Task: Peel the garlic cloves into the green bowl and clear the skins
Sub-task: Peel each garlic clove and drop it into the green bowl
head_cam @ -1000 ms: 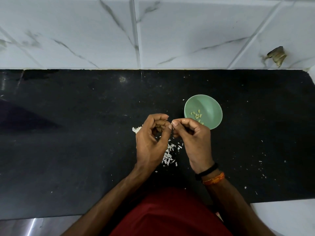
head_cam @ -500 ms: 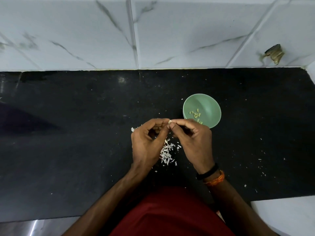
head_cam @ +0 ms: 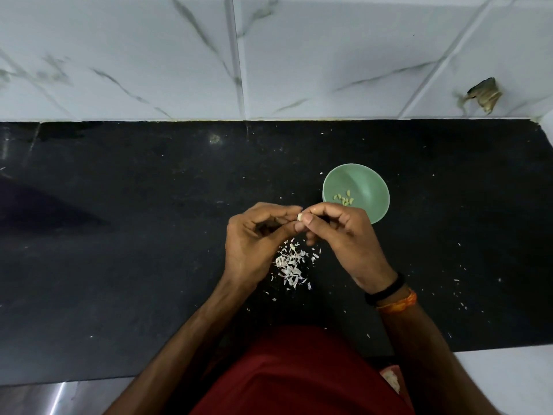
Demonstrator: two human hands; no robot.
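Fingertips of the left hand and right hand are pinching one garlic clove between them, hovering over the skins so peelings are landing together on the black table. Peeled cloves are lying in the green bowl just beside the right hand, probably for a short drop.

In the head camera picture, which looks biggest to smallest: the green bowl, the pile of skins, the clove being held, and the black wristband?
1. green bowl
2. pile of skins, spread a little smaller than the bowl
3. black wristband, only partly seen
4. clove, a tiny bit pinched between the left hand and right hand
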